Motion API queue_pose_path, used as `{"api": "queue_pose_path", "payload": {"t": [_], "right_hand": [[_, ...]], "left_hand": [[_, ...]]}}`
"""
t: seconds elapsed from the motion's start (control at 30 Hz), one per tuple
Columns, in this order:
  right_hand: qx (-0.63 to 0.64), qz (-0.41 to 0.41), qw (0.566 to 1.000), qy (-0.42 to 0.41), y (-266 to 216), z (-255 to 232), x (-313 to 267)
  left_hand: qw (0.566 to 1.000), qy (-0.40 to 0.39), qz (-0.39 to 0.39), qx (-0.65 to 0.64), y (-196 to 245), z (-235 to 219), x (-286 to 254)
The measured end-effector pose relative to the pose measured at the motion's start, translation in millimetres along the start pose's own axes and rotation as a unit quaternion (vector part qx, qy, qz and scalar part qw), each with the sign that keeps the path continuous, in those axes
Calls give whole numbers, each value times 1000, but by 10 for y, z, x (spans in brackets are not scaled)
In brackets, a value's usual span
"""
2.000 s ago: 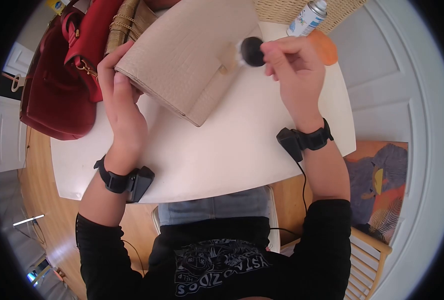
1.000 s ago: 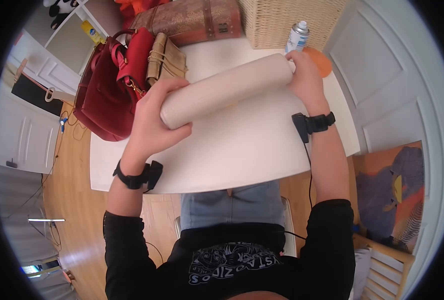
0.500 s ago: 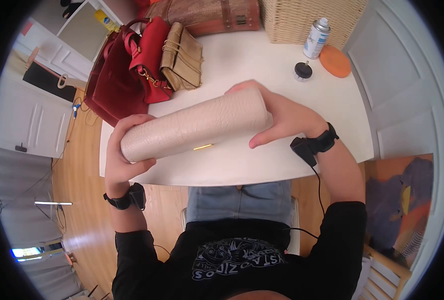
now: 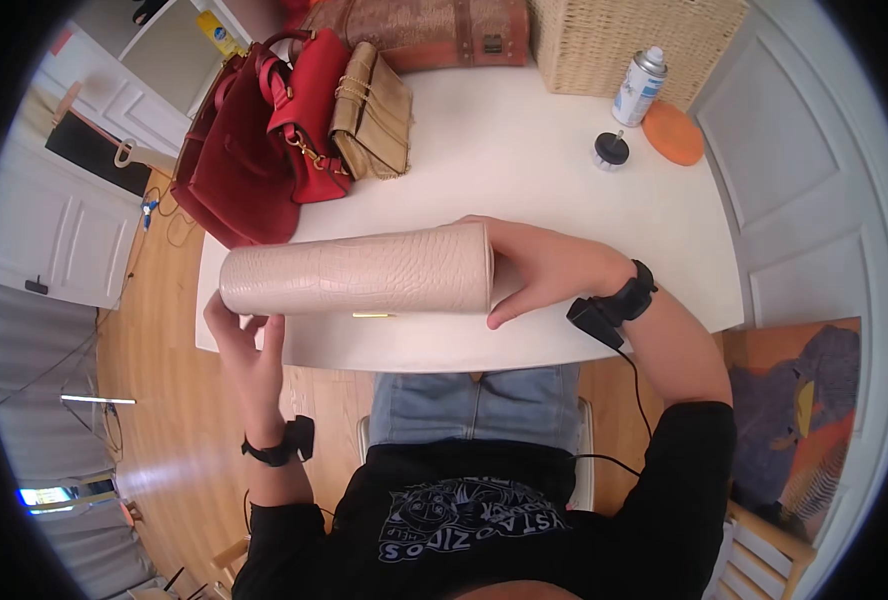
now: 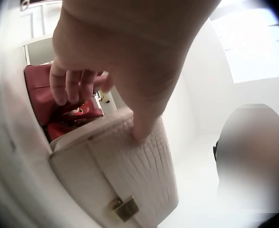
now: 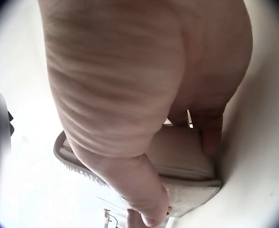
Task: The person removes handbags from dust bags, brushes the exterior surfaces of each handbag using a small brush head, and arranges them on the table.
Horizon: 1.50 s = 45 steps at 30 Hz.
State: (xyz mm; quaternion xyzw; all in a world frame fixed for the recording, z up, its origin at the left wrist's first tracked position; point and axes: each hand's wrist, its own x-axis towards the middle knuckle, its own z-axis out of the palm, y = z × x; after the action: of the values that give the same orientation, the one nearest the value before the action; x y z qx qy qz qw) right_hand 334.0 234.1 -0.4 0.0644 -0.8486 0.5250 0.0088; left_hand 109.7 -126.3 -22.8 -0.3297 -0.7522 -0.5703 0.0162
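A beige crocodile-textured bag (image 4: 359,272) stands upright on the white table, close to its front edge. Its gold clasp (image 4: 373,315) faces the person and shows plainly in the left wrist view (image 5: 125,208). At the bag's left end is the left hand (image 4: 248,350); its thumb touches the bag's front face, while the other fingers hang loosely bent beside it (image 5: 116,52). The right hand (image 4: 559,262) grips the right end, thumb at the front and fingers behind, across the folded side panel seen in the right wrist view (image 6: 177,152).
Dark red (image 4: 239,165), bright red (image 4: 314,115) and gold (image 4: 374,120) handbags stand at the back left. A brown trunk (image 4: 404,35) and wicker basket (image 4: 634,45) are behind. Back right: spray can (image 4: 640,88), orange disc (image 4: 674,133), small brush with black top (image 4: 611,150).
The brush has left the right hand and stands on the table. The bag has come down toward the front edge and turned level; the left hand's hold has loosened, its fingers lower.
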Motion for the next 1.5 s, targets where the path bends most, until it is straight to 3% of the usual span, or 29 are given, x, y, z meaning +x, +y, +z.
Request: {"api": "queue_pose_path", "payload": {"t": [0.03, 0.1, 0.17, 0.23, 0.27, 0.33, 0.4, 0.47, 0.53, 0.57, 0.63, 0.67, 0.9, 0.97, 1.0, 1.1, 1.13, 1.2, 1.33, 1.4, 1.43, 1.5], "right_hand": [[25, -34, 999, -29, -7, -19, 10], [47, -66, 995, -64, -35, -8, 70], [50, -128, 988, -69, -73, 73, 114], [72, -137, 985, -71, -68, 170, 133], [96, -146, 982, -69, -76, 174, 122], [122, -107, 981, -103, -139, 131, 106], [191, -28, 968, -162, -173, 118, 100], [188, -22, 967, -171, -178, 104, 97], [189, -15, 965, -179, -187, 131, 93], [205, -20, 961, -186, -203, 163, 94], [222, -23, 954, -198, -214, 232, 97], [220, -31, 954, -201, -201, 261, 101], [194, -57, 959, -199, -214, 249, 105], [182, -56, 964, -186, -205, 218, 114], [174, -52, 968, -172, -202, 221, 124], [175, -55, 974, -130, -227, 238, 141], [171, -58, 975, -133, -235, 240, 152], [175, -70, 973, -134, -235, 253, 142], [181, -49, 976, -110, -201, 180, 112], [162, -36, 984, -68, -97, 64, 110], [157, -40, 985, -65, -2, -37, 77], [196, 13, 976, -98, 172, -218, -4]], "left_hand": [[1000, 2, -3, -1, 39, 69, -83], [990, -7, -141, -10, 152, 252, -243], [984, -32, -165, -67, 206, 453, -400], [994, -105, -15, -26, 311, 671, -554], [994, -100, -12, -31, 380, 762, -563], [977, -180, 115, 11, 551, 839, -538], [973, -193, 125, -1, 625, 813, -500], [969, -208, 133, -9, 665, 736, -472], [955, -288, 49, -56, 663, 612, -539], [955, -287, 49, -55, 622, 576, -578], [918, -387, -42, -74, 564, 523, -688], [923, -345, -128, -115, 584, 506, -757], [930, -338, -135, -52, 351, 286, -805], [974, -225, -34, -19, 283, 171, -757], [974, -225, -31, -15, 306, 191, -730], [988, 18, -7, -156, 441, 375, -714], [987, 22, -4, -156, 362, 349, -703], [1000, -16, -22, 1, 70, 291, -734], [999, 4, -36, -9, -48, 348, -741], [992, -33, 107, 55, 95, 266, -707], [991, -32, 114, 54, 37, 226, -758], [982, -29, -111, -151, -163, 5, -876]]}}
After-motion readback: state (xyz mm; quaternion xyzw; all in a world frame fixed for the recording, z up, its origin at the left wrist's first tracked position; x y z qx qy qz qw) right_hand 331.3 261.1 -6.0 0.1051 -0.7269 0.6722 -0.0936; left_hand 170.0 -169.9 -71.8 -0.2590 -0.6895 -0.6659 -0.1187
